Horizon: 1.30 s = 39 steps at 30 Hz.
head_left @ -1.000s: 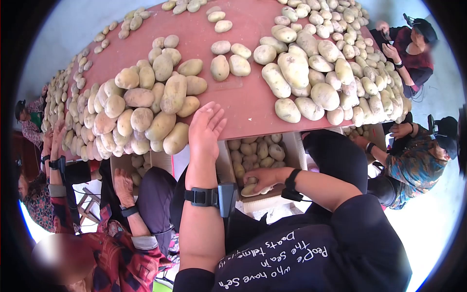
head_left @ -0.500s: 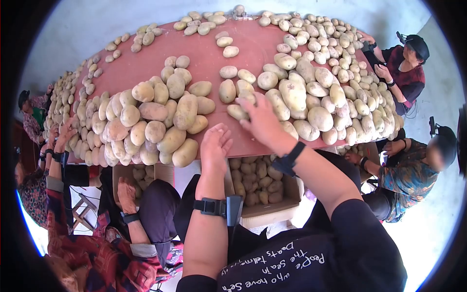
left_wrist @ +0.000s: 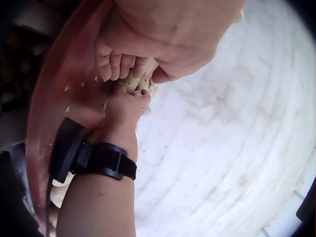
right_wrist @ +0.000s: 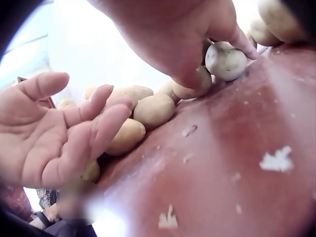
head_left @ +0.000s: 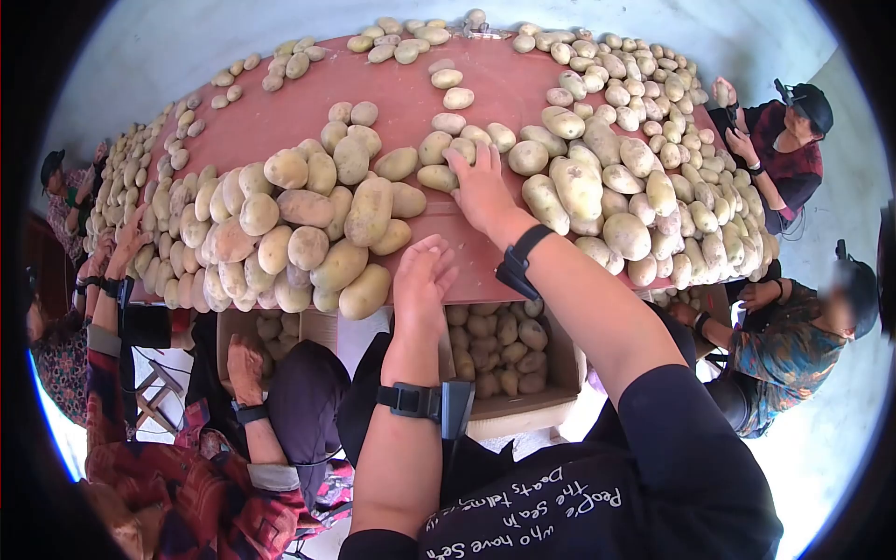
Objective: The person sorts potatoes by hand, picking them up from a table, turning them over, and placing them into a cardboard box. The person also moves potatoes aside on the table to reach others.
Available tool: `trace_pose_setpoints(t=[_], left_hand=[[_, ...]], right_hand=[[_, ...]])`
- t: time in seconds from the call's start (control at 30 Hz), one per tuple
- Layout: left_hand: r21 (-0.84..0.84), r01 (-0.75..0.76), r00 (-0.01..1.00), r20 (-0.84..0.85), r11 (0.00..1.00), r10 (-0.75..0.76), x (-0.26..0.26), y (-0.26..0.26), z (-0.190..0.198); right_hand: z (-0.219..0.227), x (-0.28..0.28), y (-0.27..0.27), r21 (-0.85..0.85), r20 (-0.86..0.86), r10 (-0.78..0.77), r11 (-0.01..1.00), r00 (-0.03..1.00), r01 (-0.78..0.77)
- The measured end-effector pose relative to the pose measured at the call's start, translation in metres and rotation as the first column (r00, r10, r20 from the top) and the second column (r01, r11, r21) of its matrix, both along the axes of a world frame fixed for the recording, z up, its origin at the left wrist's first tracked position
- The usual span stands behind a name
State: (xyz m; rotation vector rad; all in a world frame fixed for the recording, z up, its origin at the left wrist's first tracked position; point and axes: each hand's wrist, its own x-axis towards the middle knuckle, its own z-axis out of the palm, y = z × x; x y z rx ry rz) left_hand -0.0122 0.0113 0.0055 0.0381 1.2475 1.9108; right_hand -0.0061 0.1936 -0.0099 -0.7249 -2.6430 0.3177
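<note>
My right hand (head_left: 485, 191) reaches over the red table (head_left: 453, 224) into a small group of potatoes. Its thumb and fingers curl round a pale potato (right_wrist: 226, 61), seen between them in the right wrist view. Beside the thumb lies another yellow potato (head_left: 437, 177) on the tabletop. My left hand (head_left: 425, 271) holds nothing and hovers at the table's near edge, palm turned inward, fingers loosely bent. In the right wrist view its bent fingers overlap the left heap of potatoes.
Large potato heaps stand left (head_left: 308, 215) and right (head_left: 607, 187) of my hands. Under the edge, a cardboard box (head_left: 532, 401) holds more potatoes. A person in a plaid sleeve (head_left: 271, 481) sits close on the left; another in a patterned shirt (head_left: 779, 317) sits right.
My right hand has risen from the box beneath, where it held a potato, onto the table, then moved farther in. One more potato lies by the small group. My left hand stays near the edge.
</note>
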Motion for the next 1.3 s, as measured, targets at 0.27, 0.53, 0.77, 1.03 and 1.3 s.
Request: trace_pose_setpoints(t=[0.27, 0.53, 0.77, 1.03, 1.3], left_hand=[[0.007, -0.01, 1.0, -0.014, 1.0, 0.01, -0.006, -0.003, 0.002], [0.044, -0.033, 0.999, 0.027, 0.998, 0.032, -0.013, -0.01, 0.005], [0.056, -0.008, 1.0, 0.014, 0.998, 0.007, -0.012, -0.008, 0.005], [0.025, 0.033, 0.999, 0.014, 0.999, -0.034, -0.008, -0.002, 0.002], [0.01, 0.043, 0.999, 0.019, 0.999, -0.044, -0.005, 0.002, 0.002]], right_hand=[[0.014, 0.029, -0.006, 0.087, 0.061, 0.001, 0.996, 0.998, -0.006], [-0.012, 0.131, -0.09, 0.033, -0.138, 0.529, 0.847, 0.837, -0.53], [-0.055, 0.151, -0.142, -0.044, -0.226, 0.583, 0.794, 0.78, -0.606], [-0.154, 0.17, -0.176, -0.608, 0.482, 0.299, 0.791, 0.823, 0.069], [-0.191, 0.154, -0.164, -0.615, 0.696, 0.399, 0.76, 0.597, 0.21]])
